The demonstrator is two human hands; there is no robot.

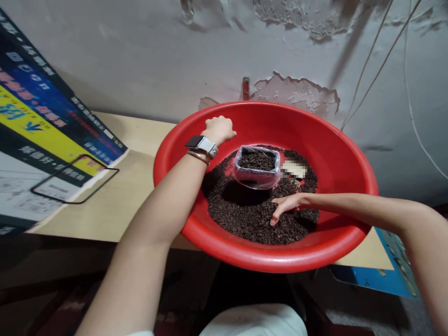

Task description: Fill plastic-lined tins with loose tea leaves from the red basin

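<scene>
A large red plastic basin (266,261) holds a bed of loose, dark brown, soil-like material (241,219). On that bed stands an upright small square container (257,179), wrapped in clear plastic and filled with the same dark stuff. My left hand (221,129) hovers inside the basin's far left part, closed like a fist; its fingertips and anything within them are hidden. My right hand (287,205) reaches into the dark material to the right of the container, thumb and forefinger apart, other fingers partly hidden. A blurred pale patch (294,169) lies beside the container.
The basin rests on a pale wooden tabletop (140,205). At left leans a printed carton (42,121) with a thin black wire frame (84,203) before it. Behind is a wall (140,60) with peeling paint; cords (381,60) hang at the right.
</scene>
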